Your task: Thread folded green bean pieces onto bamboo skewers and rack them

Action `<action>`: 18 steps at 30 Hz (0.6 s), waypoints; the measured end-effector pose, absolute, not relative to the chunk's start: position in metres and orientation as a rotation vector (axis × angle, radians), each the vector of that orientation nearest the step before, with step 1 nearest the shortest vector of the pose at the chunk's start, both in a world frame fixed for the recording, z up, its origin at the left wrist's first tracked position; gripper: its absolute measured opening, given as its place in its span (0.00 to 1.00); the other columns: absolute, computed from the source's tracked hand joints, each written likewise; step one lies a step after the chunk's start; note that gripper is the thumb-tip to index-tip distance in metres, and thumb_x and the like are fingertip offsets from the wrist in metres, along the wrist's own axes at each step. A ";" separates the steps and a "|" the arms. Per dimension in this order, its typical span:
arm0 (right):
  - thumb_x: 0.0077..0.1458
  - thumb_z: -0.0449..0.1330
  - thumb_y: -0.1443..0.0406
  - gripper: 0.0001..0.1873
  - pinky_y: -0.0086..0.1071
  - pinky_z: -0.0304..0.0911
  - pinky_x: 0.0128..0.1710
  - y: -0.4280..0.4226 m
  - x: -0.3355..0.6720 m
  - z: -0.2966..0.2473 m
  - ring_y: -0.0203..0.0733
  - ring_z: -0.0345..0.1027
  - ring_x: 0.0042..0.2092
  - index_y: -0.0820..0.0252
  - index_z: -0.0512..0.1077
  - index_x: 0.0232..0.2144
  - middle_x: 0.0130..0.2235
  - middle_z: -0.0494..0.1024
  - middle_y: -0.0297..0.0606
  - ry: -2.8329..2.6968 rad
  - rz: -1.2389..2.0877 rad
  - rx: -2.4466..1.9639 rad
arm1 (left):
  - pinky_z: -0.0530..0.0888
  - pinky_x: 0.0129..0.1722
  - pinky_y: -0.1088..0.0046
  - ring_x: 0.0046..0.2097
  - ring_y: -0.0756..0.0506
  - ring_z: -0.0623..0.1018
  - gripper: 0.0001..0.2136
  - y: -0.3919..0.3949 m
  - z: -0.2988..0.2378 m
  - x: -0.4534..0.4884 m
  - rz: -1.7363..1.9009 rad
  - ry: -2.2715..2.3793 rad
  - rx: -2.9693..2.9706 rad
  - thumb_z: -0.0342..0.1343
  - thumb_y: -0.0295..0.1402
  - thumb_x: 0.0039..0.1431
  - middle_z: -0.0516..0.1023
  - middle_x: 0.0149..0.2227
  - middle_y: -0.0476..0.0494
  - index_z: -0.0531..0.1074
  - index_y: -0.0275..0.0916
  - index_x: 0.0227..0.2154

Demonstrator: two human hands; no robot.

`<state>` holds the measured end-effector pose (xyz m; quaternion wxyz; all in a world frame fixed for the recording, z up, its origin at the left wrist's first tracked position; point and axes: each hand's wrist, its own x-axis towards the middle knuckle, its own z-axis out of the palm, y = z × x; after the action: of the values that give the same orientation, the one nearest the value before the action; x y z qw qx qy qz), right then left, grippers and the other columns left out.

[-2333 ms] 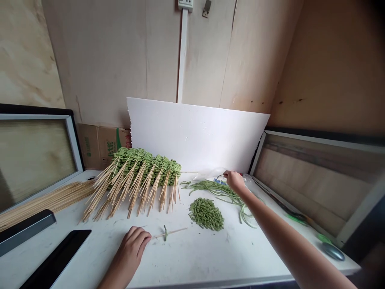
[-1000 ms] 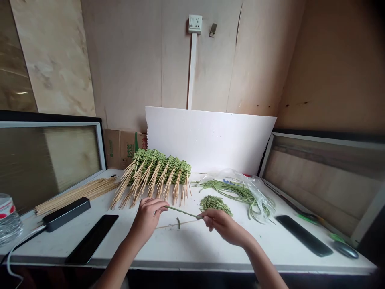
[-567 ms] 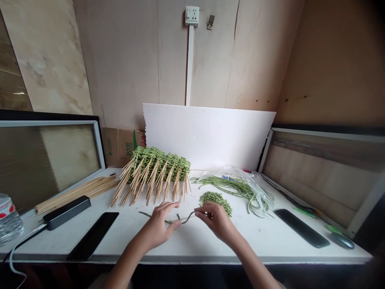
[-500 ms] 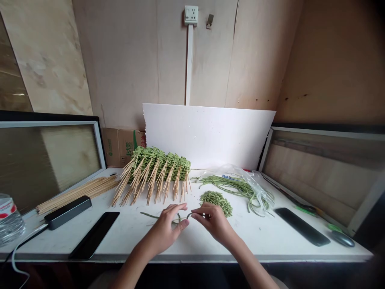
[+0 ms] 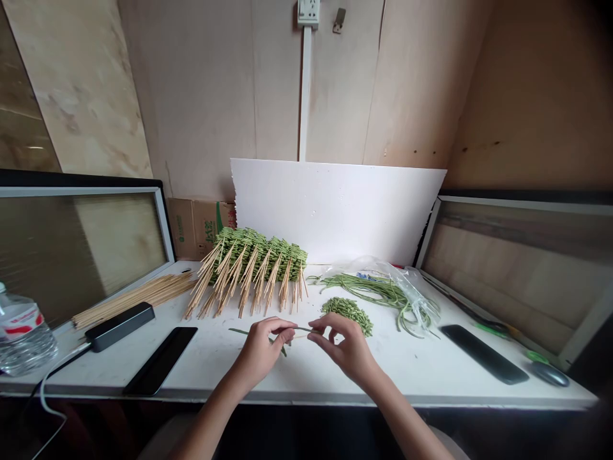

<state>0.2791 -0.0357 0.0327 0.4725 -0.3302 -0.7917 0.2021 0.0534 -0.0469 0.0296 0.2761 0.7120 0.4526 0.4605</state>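
A thin green long bean (image 5: 304,329) stretches between my two hands, low over the table front. My left hand (image 5: 264,348) pinches its left end between thumb and fingers. At the other end, my right hand (image 5: 345,338) grips it with bent fingertips, thumb held a little lower. Just below the bean shows a pale thin skewer (image 5: 299,337); whether a hand touches it I cannot tell. Another bean length (image 5: 238,331) lies behind my left hand, partly hidden by it. Cut bean pieces (image 5: 348,313) form a pile just beyond my right hand.
Skewered bean bundles (image 5: 258,255) are stacked at the back, sticks pointing forward. Whole long beans (image 5: 368,289) lie by a plastic bag (image 5: 414,300). Loose skewers (image 5: 138,297), a black box (image 5: 119,326), a phone (image 5: 161,361) and a bottle (image 5: 23,332) stand left; a dark slab (image 5: 483,353) lies right.
My left hand has closed from a spread thumb and fingers onto the bean. The bean, curved before, now runs straight between both hands. The view has tipped slightly down.
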 end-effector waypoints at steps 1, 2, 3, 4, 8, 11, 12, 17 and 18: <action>0.63 0.65 0.57 0.09 0.32 0.69 0.30 -0.037 0.279 0.034 0.43 0.75 0.37 0.53 0.81 0.41 0.35 0.81 0.40 -1.938 0.476 -0.787 | 0.77 0.44 0.65 0.40 0.41 0.82 0.12 -0.049 0.032 0.053 1.229 1.209 1.910 0.58 0.41 0.66 0.85 0.38 0.41 0.83 0.40 0.42; 0.63 0.65 0.57 0.09 0.33 0.69 0.30 -0.038 0.279 0.036 0.44 0.75 0.37 0.53 0.81 0.41 0.35 0.81 0.41 -1.942 0.459 -0.768 | 0.77 0.43 0.66 0.40 0.42 0.82 0.12 -0.051 0.034 0.053 1.218 1.196 1.911 0.58 0.41 0.66 0.85 0.37 0.41 0.83 0.40 0.42; 0.64 0.64 0.57 0.09 0.34 0.69 0.29 -0.039 0.278 0.036 0.44 0.74 0.37 0.53 0.81 0.41 0.36 0.81 0.41 -1.948 0.446 -0.752 | 0.77 0.43 0.66 0.40 0.42 0.82 0.12 -0.053 0.036 0.054 1.208 1.177 1.916 0.58 0.41 0.67 0.85 0.37 0.41 0.83 0.40 0.42; 0.64 0.64 0.58 0.09 0.34 0.69 0.29 -0.040 0.278 0.037 0.45 0.73 0.37 0.52 0.81 0.41 0.36 0.81 0.42 -1.955 0.433 -0.739 | 0.77 0.42 0.67 0.39 0.42 0.82 0.12 -0.054 0.038 0.055 1.198 1.154 1.924 0.58 0.41 0.67 0.84 0.37 0.41 0.83 0.40 0.42; 0.65 0.63 0.60 0.08 0.35 0.68 0.30 -0.043 0.272 0.035 0.44 0.70 0.36 0.51 0.81 0.43 0.35 0.80 0.41 -1.981 0.375 -0.722 | 0.77 0.39 0.69 0.39 0.43 0.81 0.13 -0.061 0.041 0.060 1.194 1.085 1.925 0.57 0.41 0.68 0.84 0.36 0.41 0.82 0.40 0.41; 0.66 0.62 0.61 0.07 0.37 0.68 0.32 -0.044 0.269 0.032 0.45 0.68 0.36 0.51 0.81 0.42 0.35 0.79 0.40 -1.993 0.336 -0.731 | 0.75 0.37 0.70 0.34 0.45 0.78 0.13 -0.063 0.042 0.062 1.202 1.072 1.901 0.58 0.42 0.67 0.81 0.32 0.43 0.82 0.39 0.38; 0.66 0.62 0.61 0.07 0.37 0.67 0.32 -0.045 0.268 0.032 0.45 0.68 0.37 0.52 0.80 0.40 0.35 0.79 0.41 -1.996 0.332 -0.728 | 0.74 0.36 0.71 0.32 0.46 0.77 0.13 -0.063 0.042 0.062 1.202 1.074 1.889 0.58 0.42 0.67 0.80 0.31 0.44 0.81 0.38 0.36; 0.64 0.64 0.63 0.07 0.41 0.65 0.38 -0.047 0.261 0.029 0.46 0.67 0.37 0.53 0.78 0.32 0.31 0.78 0.38 -1.890 0.386 -0.640 | 0.72 0.35 0.71 0.31 0.48 0.74 0.13 -0.063 0.034 0.069 1.209 0.946 1.785 0.59 0.40 0.66 0.76 0.27 0.45 0.78 0.36 0.29; 0.63 0.65 0.62 0.07 0.41 0.65 0.39 -0.047 0.260 0.027 0.46 0.67 0.36 0.53 0.77 0.31 0.31 0.78 0.38 -1.846 0.424 -0.623 | 0.72 0.35 0.72 0.30 0.48 0.73 0.13 -0.062 0.030 0.071 1.234 0.898 1.743 0.59 0.39 0.65 0.75 0.26 0.46 0.77 0.35 0.29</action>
<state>0.2598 -0.0470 0.0270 0.5431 -0.2623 -0.7774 0.1788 0.0714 -0.0622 0.0302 0.4007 0.6894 0.3553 0.4878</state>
